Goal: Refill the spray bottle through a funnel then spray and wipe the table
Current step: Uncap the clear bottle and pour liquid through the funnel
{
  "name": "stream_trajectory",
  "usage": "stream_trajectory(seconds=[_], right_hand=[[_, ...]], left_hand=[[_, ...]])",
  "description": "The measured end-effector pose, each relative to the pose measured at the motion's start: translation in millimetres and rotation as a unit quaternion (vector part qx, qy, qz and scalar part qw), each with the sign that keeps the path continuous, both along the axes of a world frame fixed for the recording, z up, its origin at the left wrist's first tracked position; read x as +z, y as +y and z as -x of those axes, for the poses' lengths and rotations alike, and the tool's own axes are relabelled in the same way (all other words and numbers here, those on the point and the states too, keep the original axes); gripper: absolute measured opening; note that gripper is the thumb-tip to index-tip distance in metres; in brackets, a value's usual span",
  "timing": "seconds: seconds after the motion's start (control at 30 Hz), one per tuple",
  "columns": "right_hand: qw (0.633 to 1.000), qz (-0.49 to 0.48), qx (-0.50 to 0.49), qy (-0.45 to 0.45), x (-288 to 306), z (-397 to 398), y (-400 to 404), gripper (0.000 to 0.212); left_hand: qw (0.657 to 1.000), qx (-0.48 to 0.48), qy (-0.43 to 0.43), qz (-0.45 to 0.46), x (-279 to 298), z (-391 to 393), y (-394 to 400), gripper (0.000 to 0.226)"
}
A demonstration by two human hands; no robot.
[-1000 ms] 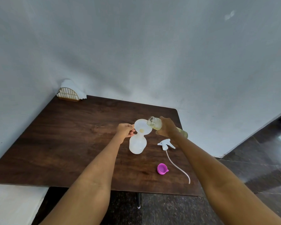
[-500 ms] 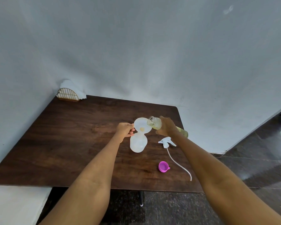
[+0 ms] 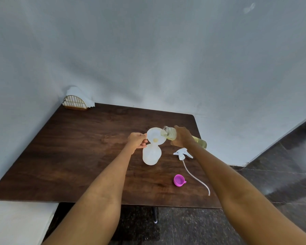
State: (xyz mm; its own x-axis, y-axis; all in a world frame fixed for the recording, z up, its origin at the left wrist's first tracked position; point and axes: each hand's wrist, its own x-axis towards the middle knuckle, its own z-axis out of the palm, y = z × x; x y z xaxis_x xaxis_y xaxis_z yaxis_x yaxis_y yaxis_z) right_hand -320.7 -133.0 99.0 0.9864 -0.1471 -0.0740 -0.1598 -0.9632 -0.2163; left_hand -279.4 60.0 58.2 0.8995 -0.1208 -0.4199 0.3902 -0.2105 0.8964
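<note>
A white translucent spray bottle (image 3: 151,155) stands on the dark wooden table (image 3: 81,149) with a white funnel (image 3: 154,136) in its neck. My left hand (image 3: 137,141) pinches the funnel's rim on the left side. My right hand (image 3: 182,137) grips a clear bottle of yellow liquid (image 3: 169,133), tipped on its side with its open mouth over the funnel. A little yellow liquid lies at the funnel's bottom. The white trigger sprayer head (image 3: 181,153) with its long tube lies on the table to the right.
A pink cap (image 3: 179,180) sits near the table's front right. A gold wire napkin holder (image 3: 75,103) with white napkins stands at the far left corner by the wall. Dark tiled floor lies to the right and below the table's front edge.
Both hands hold their grips as before. The view has shifted slightly; the tipped bottle stays over the funnel.
</note>
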Motion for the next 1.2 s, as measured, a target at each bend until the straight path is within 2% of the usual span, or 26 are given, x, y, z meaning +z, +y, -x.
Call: stream_trajectory(seconds=[1.2], right_hand=[[1.0,-0.002,0.018,-0.002,2.5,2.2,-1.6,0.048]], left_hand=[[0.999,0.004,-0.032,-0.041,2.2,0.1,-3.3,0.016]])
